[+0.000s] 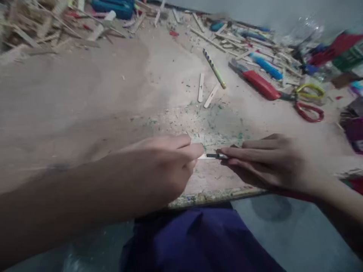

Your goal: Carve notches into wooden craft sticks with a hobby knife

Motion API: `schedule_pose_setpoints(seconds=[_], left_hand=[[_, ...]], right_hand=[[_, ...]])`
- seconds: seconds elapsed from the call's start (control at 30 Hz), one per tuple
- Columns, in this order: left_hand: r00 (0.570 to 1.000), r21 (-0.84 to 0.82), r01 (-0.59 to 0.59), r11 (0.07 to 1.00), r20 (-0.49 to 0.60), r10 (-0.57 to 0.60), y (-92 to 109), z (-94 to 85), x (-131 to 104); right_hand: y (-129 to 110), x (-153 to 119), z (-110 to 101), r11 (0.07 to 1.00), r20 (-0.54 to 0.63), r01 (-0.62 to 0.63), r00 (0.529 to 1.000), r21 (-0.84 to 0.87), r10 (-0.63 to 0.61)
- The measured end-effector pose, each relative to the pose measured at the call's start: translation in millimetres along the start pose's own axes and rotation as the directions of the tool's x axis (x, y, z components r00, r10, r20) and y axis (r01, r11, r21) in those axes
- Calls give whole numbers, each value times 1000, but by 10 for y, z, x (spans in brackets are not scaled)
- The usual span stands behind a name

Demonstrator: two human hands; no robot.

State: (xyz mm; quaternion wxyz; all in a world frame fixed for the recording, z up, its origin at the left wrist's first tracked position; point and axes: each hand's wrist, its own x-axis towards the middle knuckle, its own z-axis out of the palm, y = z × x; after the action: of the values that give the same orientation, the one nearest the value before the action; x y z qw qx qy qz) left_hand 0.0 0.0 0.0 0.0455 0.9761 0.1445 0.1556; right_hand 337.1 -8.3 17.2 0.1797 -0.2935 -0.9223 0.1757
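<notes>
My left hand [170, 162] is closed in a pinch on a pale wooden stick [202, 156], much of which its fingers cover. My right hand [263, 162] grips a small knife [213, 155] with a dark blade and a silvery front end. The blade points left and lies along the stick, close to my left fingertips. Most of the knife's handle is hidden by my right fingers. Both hands are low over the table's near edge. Beyond them lie two short flat wooden sticks [201, 87] and a green pencil [215, 70] with dark dots.
Green and dark shavings dot the wooden table [85, 90]. Scissors [309, 107] with yellow and red handles lie at right, beside a red-and-grey tool [262, 85] and a blue tube-like item [266, 66]. Wood scraps [31, 30] pile at back left, near a blue object [113, 7].
</notes>
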Motion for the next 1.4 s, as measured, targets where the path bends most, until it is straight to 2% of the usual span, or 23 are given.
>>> schedule_pose_setpoints(seconds=[0.17, 0.3, 0.47, 0.63, 0.8, 1.1, 1.4], left_hand=[[1000, 53, -18, 998, 5, 18, -4, -17, 12], [998, -15, 22, 1000, 52, -21, 3, -46, 21], [999, -9, 36, 999, -17, -36, 25, 0, 14], [999, -21, 6, 1000, 40, -5, 9, -29, 14], [999, -21, 31, 999, -4, -31, -3, -24, 15], [999, -24, 29, 999, 15, -29, 17, -57, 26], [999, -6, 34, 999, 15, -34, 23, -39, 29]], right_hand=[[13, 25, -3, 1000, 10, -6, 1000, 10, 6], [-10, 28, -32, 1000, 30, -16, 999, 4, 16], [-13, 41, -8, 1000, 31, -25, 999, 6, 25], [-19, 78, 68, 1000, -9, -23, 1000, -1, 23], [-65, 55, -5, 995, 2, -101, 995, 12, 101], [-67, 98, -10, 994, 33, -89, 996, 55, 88], [-103, 88, -82, 984, 58, -147, 988, 99, 141]])
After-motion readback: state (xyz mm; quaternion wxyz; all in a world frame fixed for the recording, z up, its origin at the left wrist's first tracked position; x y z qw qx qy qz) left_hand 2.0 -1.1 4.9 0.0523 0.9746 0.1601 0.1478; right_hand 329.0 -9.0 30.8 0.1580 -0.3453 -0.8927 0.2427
